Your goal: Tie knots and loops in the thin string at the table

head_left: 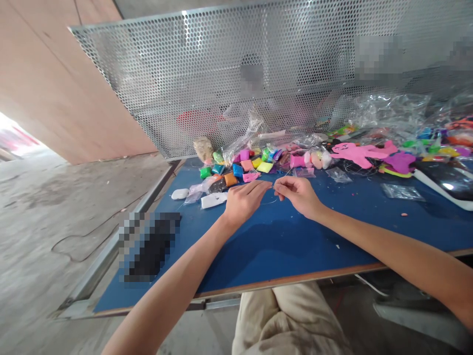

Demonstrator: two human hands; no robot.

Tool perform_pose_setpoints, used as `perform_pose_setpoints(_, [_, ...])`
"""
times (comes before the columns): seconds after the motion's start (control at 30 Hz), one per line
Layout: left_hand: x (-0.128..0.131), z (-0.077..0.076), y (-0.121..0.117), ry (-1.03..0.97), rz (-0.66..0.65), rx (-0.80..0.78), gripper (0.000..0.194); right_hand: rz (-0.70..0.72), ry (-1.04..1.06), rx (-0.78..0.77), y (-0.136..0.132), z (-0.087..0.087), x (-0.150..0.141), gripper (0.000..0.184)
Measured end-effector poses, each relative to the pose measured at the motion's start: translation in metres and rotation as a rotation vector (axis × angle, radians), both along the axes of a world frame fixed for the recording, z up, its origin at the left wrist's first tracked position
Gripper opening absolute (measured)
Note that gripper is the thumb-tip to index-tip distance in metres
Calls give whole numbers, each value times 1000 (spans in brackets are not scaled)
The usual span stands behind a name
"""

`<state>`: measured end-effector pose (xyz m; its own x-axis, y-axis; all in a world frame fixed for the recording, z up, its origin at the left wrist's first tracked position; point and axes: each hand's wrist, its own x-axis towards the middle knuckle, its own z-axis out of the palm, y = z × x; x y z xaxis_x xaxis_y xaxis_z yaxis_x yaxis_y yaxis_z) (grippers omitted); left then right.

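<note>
Over the blue tabletop [254,256], my two hands meet almost fingertip to fingertip. My left hand [244,201] is closed, fingers straight and pressed together, its thumb mostly hidden underneath; what it grips is too small to make out. My right hand [297,195] pinches thumb against forefinger on a thin pale strand [272,201], wire or thread, a loop of which shows just below the fingertips. Behind the hands lie small colored packets, among them an orange packet [231,179] and a blue packet [237,171]. A white strip [214,199] lies beside my left hand.
A perforated metal panel [207,64] rises behind the table. At the right are a pink figure-shaped piece [356,154], a clear bag [401,192] and a glossy black-and-white object [449,180]. A white case [180,194] and a blurred dark object [153,249] lie left.
</note>
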<state>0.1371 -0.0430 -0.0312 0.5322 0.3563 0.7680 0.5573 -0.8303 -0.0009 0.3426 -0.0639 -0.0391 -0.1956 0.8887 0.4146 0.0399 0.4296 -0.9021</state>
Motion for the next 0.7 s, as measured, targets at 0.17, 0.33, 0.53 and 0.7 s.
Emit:
perform_pose_setpoints(0.17, [-2, 6, -1, 34, -31, -12, 24, -23, -27, 37, -3, 1, -2, 39])
perform_pose_setpoints(0.33, [-7, 10, 1, 77, -13, 51, 23, -33, -43, 73, -4, 2, -2, 34])
perform_pose_setpoints(0.53, [-4, 12, 2, -113, -67, -156, 20, -65, -170, 184, -3, 9, 4, 28])
perform_pose_setpoints(0.7, [5, 17, -2, -231, -181, -636, 30, -90, -380, 428, 0, 9, 10, 20])
